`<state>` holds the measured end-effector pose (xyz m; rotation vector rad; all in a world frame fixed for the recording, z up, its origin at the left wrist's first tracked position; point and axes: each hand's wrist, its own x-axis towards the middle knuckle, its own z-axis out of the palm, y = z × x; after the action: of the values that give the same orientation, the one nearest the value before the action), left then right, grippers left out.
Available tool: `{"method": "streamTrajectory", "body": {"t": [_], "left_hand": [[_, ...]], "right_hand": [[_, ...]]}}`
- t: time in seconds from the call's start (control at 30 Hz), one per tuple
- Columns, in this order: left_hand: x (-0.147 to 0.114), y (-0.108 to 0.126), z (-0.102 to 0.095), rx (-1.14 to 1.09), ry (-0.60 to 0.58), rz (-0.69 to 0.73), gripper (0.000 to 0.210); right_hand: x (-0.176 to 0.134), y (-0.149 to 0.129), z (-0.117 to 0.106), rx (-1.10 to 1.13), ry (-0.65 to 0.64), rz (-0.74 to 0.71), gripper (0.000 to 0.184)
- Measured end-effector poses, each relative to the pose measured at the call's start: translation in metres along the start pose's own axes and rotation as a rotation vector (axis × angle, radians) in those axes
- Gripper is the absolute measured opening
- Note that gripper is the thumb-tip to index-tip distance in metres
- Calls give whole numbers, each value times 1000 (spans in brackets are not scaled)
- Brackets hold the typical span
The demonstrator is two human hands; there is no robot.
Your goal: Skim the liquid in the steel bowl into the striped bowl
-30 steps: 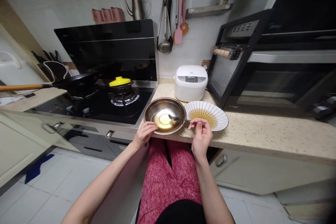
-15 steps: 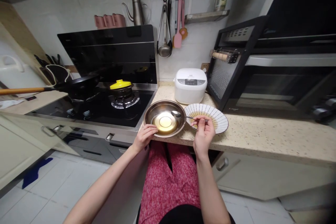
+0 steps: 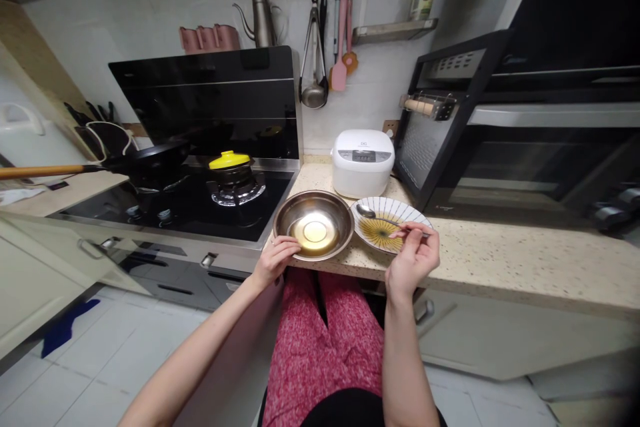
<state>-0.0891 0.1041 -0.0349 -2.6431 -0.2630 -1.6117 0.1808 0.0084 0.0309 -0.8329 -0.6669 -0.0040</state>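
Note:
A round metal bowl (image 3: 340, 227) with a shallow yellowish liquid in it stands at the counter's front edge. My left hand (image 3: 274, 258) is closed on its near-left rim, fingers over the edge. To the right of the bowl lies a white plate (image 3: 421, 212) with dark radiating lines and a yellow centre. Over this plate my right hand (image 3: 414, 257) pinches the handle of a metal spoon (image 3: 367, 211). The spoon's head points left, above the plate's left part; whether it holds any liquid I cannot tell.
Behind the plate stands a white rice cooker (image 3: 363, 163). A gas stove (image 3: 235, 220) on the left carries a yellow-lidded pot (image 3: 229, 161) and a black pan (image 3: 150, 159) with a wooden handle. An oven (image 3: 550, 167) bounds the right, and utensils such as a ladle (image 3: 314, 95) hang at the back.
My right hand has carried the spoon rightward, from over the bowl's right side to over the plate. The left hand and the bowl have stayed in place.

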Motion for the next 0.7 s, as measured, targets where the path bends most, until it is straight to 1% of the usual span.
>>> {"method": "streamTrajectory", "body": {"t": [0.13,0.23,0.53,0.7], "left_hand": [[-1,-1,1,-13,6,8,23],[-1,0,0,-3,-3,17,22],[0,1,0,12,-1,6,22],[0,1,0,4,7,12,23]], "right_hand": [[0,2,-9,-69,10,-44,27],[-1,4,-14,-142,-7,-75,27],[-5,13,-21,-332,-126,-213,26],[-4,15,-23,-410,-189,-338,25]]}}
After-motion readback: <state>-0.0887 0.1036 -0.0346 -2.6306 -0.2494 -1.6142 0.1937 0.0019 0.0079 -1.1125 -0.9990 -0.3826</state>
